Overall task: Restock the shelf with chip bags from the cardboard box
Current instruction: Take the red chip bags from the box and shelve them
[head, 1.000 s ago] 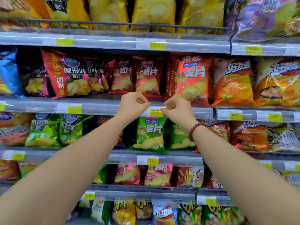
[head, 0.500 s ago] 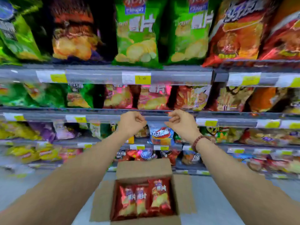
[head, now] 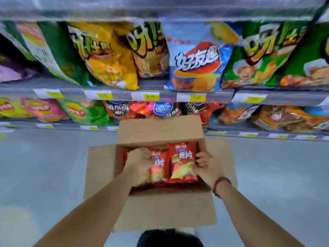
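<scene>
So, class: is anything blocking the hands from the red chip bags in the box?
Nothing visible. The cardboard box has its flaps open, and the left hand and right hand already touch the red chip bags.

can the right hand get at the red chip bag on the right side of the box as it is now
Probably yes. The right hand is already inside the open cardboard box, fingers at the right edge of the red chip bag. The flaps are folded out, and nothing covers the bag.
</scene>
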`<state>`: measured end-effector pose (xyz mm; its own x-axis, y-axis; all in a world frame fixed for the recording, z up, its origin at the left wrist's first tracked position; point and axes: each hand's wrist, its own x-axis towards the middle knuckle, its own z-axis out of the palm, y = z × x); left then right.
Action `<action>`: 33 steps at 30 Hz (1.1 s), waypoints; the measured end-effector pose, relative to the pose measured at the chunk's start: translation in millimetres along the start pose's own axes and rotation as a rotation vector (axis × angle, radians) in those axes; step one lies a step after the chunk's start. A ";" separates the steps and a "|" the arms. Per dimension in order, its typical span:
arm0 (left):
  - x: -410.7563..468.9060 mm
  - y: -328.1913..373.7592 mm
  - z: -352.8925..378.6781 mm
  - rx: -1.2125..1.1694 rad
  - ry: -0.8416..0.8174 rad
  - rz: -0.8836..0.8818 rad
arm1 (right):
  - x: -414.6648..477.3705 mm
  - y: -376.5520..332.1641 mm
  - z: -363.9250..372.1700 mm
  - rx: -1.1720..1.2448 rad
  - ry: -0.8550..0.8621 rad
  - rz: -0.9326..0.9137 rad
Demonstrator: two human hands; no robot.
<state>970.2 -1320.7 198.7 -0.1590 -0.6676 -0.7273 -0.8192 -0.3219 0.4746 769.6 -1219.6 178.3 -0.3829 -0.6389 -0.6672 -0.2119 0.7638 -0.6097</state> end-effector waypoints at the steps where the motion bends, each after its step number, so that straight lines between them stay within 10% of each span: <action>1: 8.1 -14.6 6.3 0.048 -0.024 -0.048 | 9.2 21.0 11.8 -0.054 -0.014 0.006; 15: 131.8 -186.3 67.8 -0.057 0.276 -0.373 | 122.7 149.3 94.5 0.231 -0.015 0.357; 33: 167.6 -210.9 94.3 -0.151 0.284 -0.363 | 155.3 173.2 133.4 0.599 -0.243 0.530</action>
<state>1064.4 -1301.5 -70.1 0.2964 -0.6443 -0.7050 -0.7016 -0.6477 0.2970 793.4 -1198.8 -88.0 -0.0785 -0.2637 -0.9614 0.4819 0.8342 -0.2681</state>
